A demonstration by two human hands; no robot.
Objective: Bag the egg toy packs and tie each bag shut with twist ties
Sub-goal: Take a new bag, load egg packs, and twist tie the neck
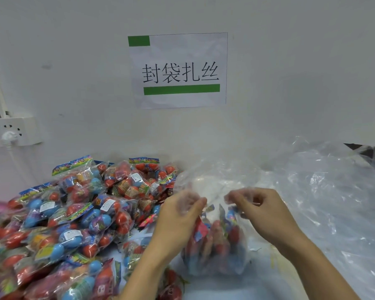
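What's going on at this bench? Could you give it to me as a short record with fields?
Activity: bagging egg toy packs
Left hand: grips the clear bag's mouth on its left side
Right hand: grips the mouth on its right side
Bag contents: several packs, red and blue eggs
Loose packs: piled to the left
Spare plastic bags: heaped to the right
Wall sign: Chinese characters, green bars
Twist tie: none visible

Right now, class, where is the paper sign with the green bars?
In the head view, the paper sign hangs on the white wall at upper centre, above the pile of egg toy packs and up and right of the wall socket.
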